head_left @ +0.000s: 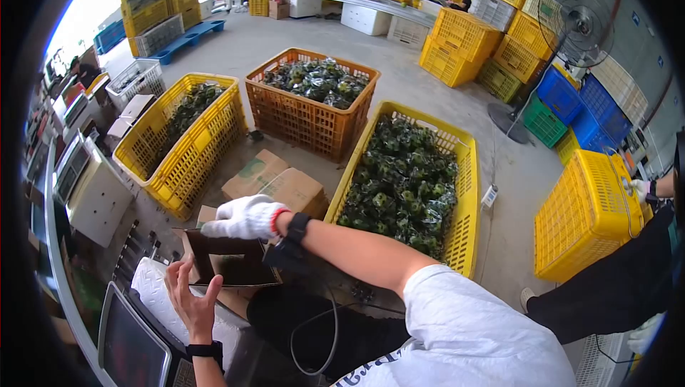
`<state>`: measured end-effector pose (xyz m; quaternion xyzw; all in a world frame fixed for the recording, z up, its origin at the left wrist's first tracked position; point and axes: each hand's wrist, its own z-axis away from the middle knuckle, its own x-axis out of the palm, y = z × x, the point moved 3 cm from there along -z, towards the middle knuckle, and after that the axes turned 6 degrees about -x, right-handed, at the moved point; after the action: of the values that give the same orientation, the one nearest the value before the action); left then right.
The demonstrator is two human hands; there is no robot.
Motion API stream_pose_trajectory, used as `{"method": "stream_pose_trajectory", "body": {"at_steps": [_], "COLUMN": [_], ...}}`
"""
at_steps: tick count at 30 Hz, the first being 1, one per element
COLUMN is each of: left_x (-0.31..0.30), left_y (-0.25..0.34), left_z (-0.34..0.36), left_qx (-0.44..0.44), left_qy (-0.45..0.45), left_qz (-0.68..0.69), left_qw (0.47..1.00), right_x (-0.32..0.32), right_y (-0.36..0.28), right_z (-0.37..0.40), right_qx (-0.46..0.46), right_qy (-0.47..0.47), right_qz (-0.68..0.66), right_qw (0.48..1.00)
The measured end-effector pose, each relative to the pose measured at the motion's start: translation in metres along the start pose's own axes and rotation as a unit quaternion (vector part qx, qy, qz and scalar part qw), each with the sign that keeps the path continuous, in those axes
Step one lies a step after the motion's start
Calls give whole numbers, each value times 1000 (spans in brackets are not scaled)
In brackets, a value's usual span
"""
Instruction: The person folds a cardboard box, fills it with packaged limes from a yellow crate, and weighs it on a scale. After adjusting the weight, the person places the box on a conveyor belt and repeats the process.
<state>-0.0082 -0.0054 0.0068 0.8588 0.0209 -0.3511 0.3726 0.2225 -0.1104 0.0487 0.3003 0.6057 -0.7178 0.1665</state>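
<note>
An open cardboard box [235, 260] stands at lower left, with its dark inside facing up. My right hand [245, 219], in a white glove with a red cuff, reaches across to its upper edge, and the gloved fingers are closed on the rim. Bare, with thumb and fingers spread, my left hand [193, 300] is at the near left side of the box and holds nothing. Beside it are a white foam-like block [153, 280] and a dark screen [132, 344].
Dark green, plastic-wrapped produce fills a yellow crate [467, 201] and a brown crate [307, 119]; another yellow crate [200, 162] is partly filled. Closed cartons [275, 180] lie between them. At right, a person's hand [640, 189] touches an upturned yellow crate [571, 223]. A fan [578, 23] stands behind.
</note>
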Motion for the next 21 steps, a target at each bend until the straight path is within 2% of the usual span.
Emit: {"method": "stream_pose_trajectory", "body": {"at_steps": [1, 2, 3, 4, 5, 6, 7, 9, 10, 11, 13, 15, 16, 17, 19, 20, 21], "left_x": [-4, -6, -12, -13, -12, -9, -12, -6, 1, 4, 1, 11, 26, 50, 12, 28, 18], "left_y": [1, 2, 2, -1, -5, -5, 0, 9, 3, -7, -13, -34, -60, -118, -38, -75, -35], "left_z": [-4, -7, -12, -16, -18, -19, -25, -28, -25, -24, -32, -27, -15, -5, -21, -21, -22], "left_qx": [5, 12, 10, -16, -38, 13, 21, 38, 32, 25, -38, -62, 38, 59, -53, 54, 86], "left_qy": [-65, -132, -130, -193, -258, -239, -263, -258, -237, -216, -256, -199, -62, 41, -146, -19, -9], "left_qz": [-44, -84, -81, -79, -76, -88, -107, -99, -92, -86, -103, -125, -108, -159, -218, -115, -108], "left_qw": [997, 988, 988, 978, 962, 967, 959, 960, 967, 972, 960, 970, 991, 985, 964, 992, 990], "right_x": [-6, -4, -1, -8, -3, -2, 1, 7, 20, 28, 38, 50, 47, 45, 39, 40, 44], "right_y": [9, 41, 68, 50, 59, 54, 45, 9, 8, 9, 11, 9, 10, 13, 11, 16, 27], "right_z": [7, 1, 2, 36, 42, 46, 51, 58, 52, 47, 38, 36, 41, 49, 62, 59, 49], "right_qx": [-9, -178, -341, -6, -89, -78, -64, -12, -54, -64, -147, -209, -180, -162, -126, -120, -128], "right_qy": [-16, -32, -46, -107, -84, -52, -16, 87, 166, 204, 187, 126, 64, 18, -52, -59, -51], "right_qz": [-67, -66, -67, -346, -275, -257, -240, -57, 15, 67, 161, 260, 255, 247, 258, 223, 167], "right_qw": [998, 981, 937, 932, 954, 962, 969, 994, 985, 975, 958, 934, 948, 955, 956, 966, 976]}}
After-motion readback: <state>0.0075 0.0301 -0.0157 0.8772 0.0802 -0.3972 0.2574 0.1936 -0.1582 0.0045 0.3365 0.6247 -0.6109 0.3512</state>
